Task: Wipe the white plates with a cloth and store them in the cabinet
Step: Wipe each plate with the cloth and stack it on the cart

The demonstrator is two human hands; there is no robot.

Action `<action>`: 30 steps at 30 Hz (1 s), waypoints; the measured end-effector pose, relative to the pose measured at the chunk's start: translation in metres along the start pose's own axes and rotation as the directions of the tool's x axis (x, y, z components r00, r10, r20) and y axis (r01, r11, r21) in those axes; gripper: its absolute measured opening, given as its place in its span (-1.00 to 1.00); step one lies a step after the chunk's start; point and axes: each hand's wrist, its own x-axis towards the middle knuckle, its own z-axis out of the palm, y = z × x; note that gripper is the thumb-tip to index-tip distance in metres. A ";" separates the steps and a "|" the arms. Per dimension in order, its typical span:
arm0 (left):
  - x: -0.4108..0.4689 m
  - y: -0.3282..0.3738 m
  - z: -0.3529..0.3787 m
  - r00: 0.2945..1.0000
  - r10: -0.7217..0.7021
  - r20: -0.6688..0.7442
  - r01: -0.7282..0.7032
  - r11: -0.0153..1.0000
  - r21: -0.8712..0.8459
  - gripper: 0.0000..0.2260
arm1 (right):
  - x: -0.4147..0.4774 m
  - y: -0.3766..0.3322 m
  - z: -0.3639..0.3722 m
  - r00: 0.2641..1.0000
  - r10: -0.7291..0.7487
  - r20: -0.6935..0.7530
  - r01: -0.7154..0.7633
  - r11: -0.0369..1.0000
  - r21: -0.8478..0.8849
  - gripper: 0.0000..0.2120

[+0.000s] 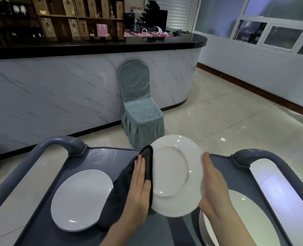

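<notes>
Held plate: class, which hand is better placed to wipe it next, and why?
Left. The left hand presses the dark cloth onto the held plate; the right hand only braces its opposite rim, without cloth.

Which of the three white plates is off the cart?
The middle plate, held between the left hand and right hand; the left plate and right plate lie on the cart.
</notes>
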 end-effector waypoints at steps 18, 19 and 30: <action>0.025 0.056 0.039 0.891 0.222 0.397 -0.409 0.772 0.487 -0.48 | -0.006 0.041 0.020 0.994 0.057 -0.095 -0.053 0.998 0.042 -0.65; 0.030 0.057 0.038 0.891 0.214 0.400 -0.398 0.792 0.464 -0.49 | -0.008 0.042 0.021 0.995 0.047 -0.090 -0.045 0.999 0.018 -0.67; 0.037 0.014 0.011 0.972 -0.032 0.232 -0.027 0.968 0.248 -0.53 | -0.015 0.018 0.009 0.990 -0.064 -0.126 0.051 0.993 -0.107 -0.60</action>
